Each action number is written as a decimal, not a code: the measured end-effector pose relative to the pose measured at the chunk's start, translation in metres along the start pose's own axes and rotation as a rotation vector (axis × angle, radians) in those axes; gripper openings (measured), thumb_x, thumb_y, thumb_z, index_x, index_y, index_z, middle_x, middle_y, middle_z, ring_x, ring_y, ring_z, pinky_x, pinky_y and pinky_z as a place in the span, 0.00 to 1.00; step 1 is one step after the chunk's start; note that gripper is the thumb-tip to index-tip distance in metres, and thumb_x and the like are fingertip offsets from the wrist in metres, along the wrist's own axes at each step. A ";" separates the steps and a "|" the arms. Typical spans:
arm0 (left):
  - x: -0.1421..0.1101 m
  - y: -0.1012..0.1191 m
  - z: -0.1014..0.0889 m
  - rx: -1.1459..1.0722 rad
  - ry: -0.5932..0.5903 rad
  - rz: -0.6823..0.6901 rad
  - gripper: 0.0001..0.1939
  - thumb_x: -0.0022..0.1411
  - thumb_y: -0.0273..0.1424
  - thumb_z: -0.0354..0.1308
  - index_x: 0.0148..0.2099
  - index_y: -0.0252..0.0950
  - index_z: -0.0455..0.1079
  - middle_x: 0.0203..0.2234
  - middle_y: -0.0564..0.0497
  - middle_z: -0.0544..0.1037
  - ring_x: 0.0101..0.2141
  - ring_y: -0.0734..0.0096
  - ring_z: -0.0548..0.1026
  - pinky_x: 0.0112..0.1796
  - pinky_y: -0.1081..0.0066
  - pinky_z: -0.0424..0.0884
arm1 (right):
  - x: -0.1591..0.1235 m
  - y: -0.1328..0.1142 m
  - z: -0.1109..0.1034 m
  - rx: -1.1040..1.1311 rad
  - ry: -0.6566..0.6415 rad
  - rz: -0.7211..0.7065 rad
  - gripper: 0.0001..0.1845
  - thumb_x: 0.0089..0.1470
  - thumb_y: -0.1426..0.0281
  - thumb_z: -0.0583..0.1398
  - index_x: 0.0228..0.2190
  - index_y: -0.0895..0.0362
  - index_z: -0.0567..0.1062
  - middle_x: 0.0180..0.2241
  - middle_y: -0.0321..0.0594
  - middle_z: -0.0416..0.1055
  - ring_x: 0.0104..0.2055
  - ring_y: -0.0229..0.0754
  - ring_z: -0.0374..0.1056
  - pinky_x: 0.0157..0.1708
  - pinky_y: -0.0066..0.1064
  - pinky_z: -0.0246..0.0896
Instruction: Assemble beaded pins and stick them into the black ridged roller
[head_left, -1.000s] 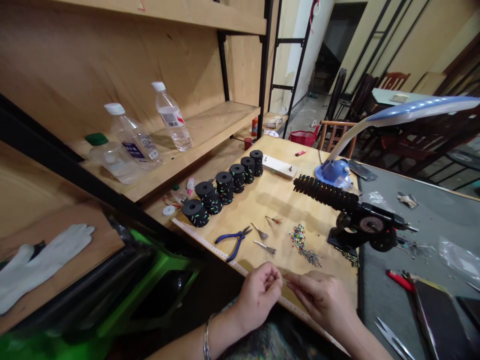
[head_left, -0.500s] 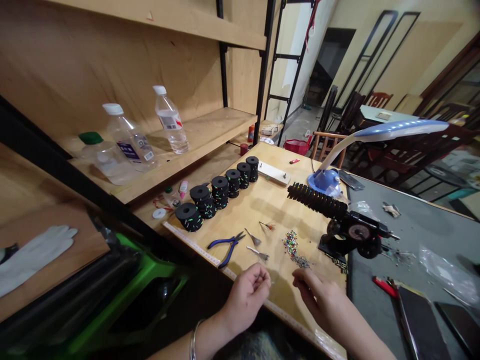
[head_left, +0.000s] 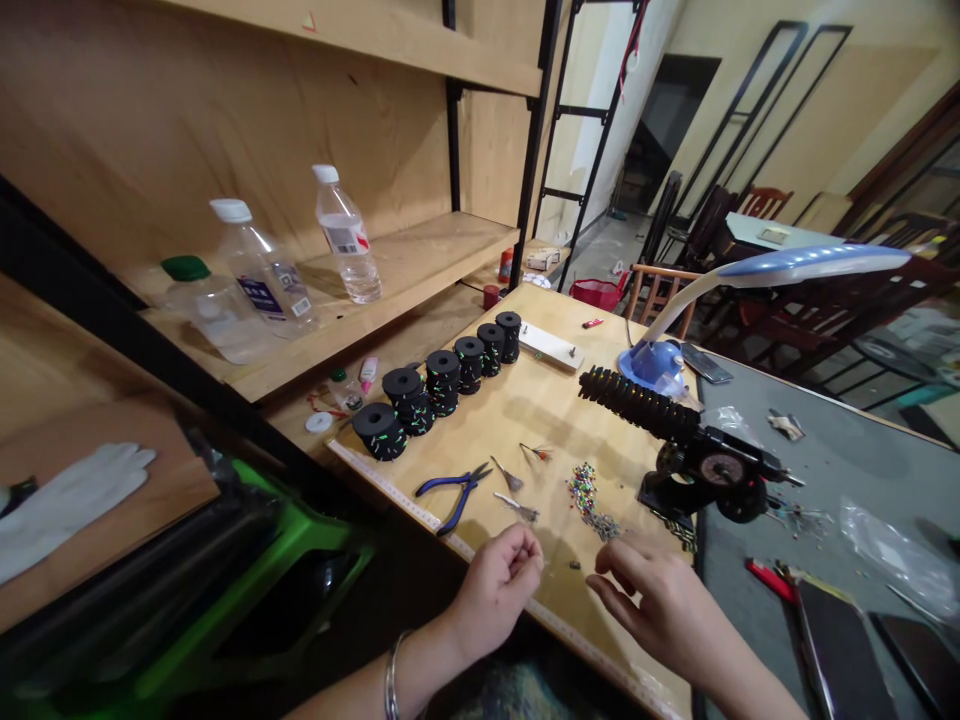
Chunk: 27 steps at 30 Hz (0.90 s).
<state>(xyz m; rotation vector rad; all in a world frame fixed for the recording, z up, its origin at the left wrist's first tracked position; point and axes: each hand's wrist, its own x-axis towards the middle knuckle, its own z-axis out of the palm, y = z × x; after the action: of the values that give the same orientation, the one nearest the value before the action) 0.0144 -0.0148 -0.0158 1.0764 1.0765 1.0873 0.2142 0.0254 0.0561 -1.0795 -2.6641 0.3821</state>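
Pale plywood of a workbench (head_left: 540, 420) is stretching out beneath both hands as they are working over its near edge. The left hand (head_left: 495, 590) is pinching its thumb and fingertips tightly together, a metal bangle (head_left: 391, 690) circling the wrist; anything between those fingertips is too fine to make out, so I cannot tell whether it has hold of something. The right hand (head_left: 660, 610) is hovering just beside it, its fingers (head_left: 611, 585) curled and partly open, gripping nothing visible. Beyond those fingers, a heap of multicoloured beads (head_left: 586, 497) is lying on the board, and a single dark bead (head_left: 574, 565) is sitting between the hands. Left of the heap, blue-handled pliers (head_left: 454, 497) are resting, while a row of black spools (head_left: 442, 380) is standing farther off.
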 end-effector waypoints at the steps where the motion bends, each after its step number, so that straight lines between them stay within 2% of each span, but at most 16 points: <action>1: 0.001 -0.001 0.000 0.016 0.001 0.008 0.09 0.61 0.34 0.53 0.31 0.36 0.60 0.20 0.59 0.57 0.22 0.76 0.55 0.24 0.76 0.53 | 0.001 -0.001 -0.003 0.013 -0.007 -0.013 0.10 0.61 0.71 0.53 0.28 0.55 0.68 0.23 0.38 0.70 0.25 0.39 0.67 0.24 0.28 0.55; 3: 0.002 -0.002 -0.001 0.062 -0.003 0.034 0.08 0.62 0.32 0.51 0.30 0.37 0.60 0.20 0.59 0.57 0.23 0.76 0.56 0.25 0.76 0.54 | 0.002 -0.002 -0.010 0.049 -0.012 -0.034 0.11 0.60 0.75 0.51 0.28 0.55 0.68 0.24 0.39 0.70 0.26 0.40 0.66 0.25 0.28 0.56; 7: 0.006 0.003 -0.004 0.226 -0.013 0.107 0.07 0.61 0.28 0.50 0.30 0.36 0.63 0.21 0.57 0.62 0.24 0.74 0.61 0.27 0.75 0.57 | 0.004 -0.003 -0.017 0.114 -0.031 -0.029 0.11 0.62 0.74 0.51 0.31 0.55 0.71 0.26 0.40 0.72 0.28 0.39 0.67 0.26 0.28 0.58; 10: 0.009 0.014 -0.004 0.345 0.023 0.176 0.05 0.58 0.24 0.53 0.36 0.35 0.70 0.28 0.52 0.70 0.26 0.73 0.65 0.28 0.74 0.59 | 0.006 -0.003 -0.017 0.122 -0.057 -0.014 0.10 0.62 0.73 0.51 0.31 0.55 0.71 0.26 0.39 0.72 0.28 0.39 0.68 0.27 0.28 0.58; 13: 0.012 0.029 0.003 0.230 -0.084 0.128 0.19 0.54 0.23 0.57 0.50 0.36 0.68 0.38 0.48 0.74 0.22 0.79 0.62 0.25 0.75 0.59 | 0.008 -0.004 -0.018 0.135 -0.065 0.015 0.09 0.62 0.73 0.52 0.31 0.55 0.70 0.26 0.39 0.73 0.28 0.39 0.68 0.27 0.28 0.58; 15: 0.015 0.036 0.012 0.053 -0.212 0.056 0.22 0.54 0.25 0.59 0.52 0.36 0.65 0.39 0.47 0.74 0.21 0.81 0.62 0.24 0.76 0.59 | 0.008 -0.006 -0.020 0.176 -0.081 0.033 0.08 0.62 0.73 0.52 0.32 0.55 0.69 0.27 0.40 0.73 0.29 0.40 0.68 0.28 0.28 0.59; 17: 0.019 0.039 0.020 -0.089 -0.285 -0.001 0.16 0.55 0.30 0.60 0.47 0.34 0.65 0.32 0.49 0.73 0.22 0.79 0.65 0.24 0.76 0.62 | 0.007 -0.007 -0.023 0.217 -0.100 0.038 0.07 0.61 0.74 0.51 0.33 0.55 0.68 0.29 0.40 0.73 0.30 0.40 0.69 0.29 0.28 0.60; 20: 0.022 0.037 0.027 -0.133 -0.288 -0.032 0.10 0.57 0.36 0.59 0.35 0.34 0.64 0.21 0.55 0.69 0.21 0.78 0.65 0.23 0.76 0.62 | 0.005 -0.006 -0.027 0.219 -0.106 0.044 0.08 0.58 0.77 0.51 0.38 0.55 0.67 0.30 0.41 0.73 0.31 0.41 0.68 0.30 0.29 0.61; 23: 0.022 0.035 0.027 -0.081 -0.265 -0.059 0.10 0.58 0.36 0.58 0.32 0.34 0.64 0.19 0.56 0.68 0.19 0.79 0.63 0.22 0.77 0.59 | 0.003 -0.002 -0.028 0.154 -0.096 0.053 0.09 0.58 0.77 0.51 0.39 0.56 0.68 0.30 0.41 0.73 0.31 0.41 0.69 0.30 0.30 0.60; 27: 0.020 0.035 0.026 -0.007 -0.251 -0.027 0.07 0.58 0.32 0.57 0.31 0.34 0.66 0.19 0.56 0.67 0.21 0.77 0.65 0.24 0.76 0.59 | 0.003 0.003 -0.026 0.093 -0.084 -0.008 0.10 0.60 0.76 0.51 0.32 0.56 0.71 0.27 0.41 0.72 0.29 0.40 0.68 0.29 0.29 0.58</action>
<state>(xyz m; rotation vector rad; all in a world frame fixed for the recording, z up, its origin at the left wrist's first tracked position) 0.0381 0.0064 0.0204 1.1556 0.8839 0.9063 0.2222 0.0331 0.0797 -1.0464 -2.6919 0.5561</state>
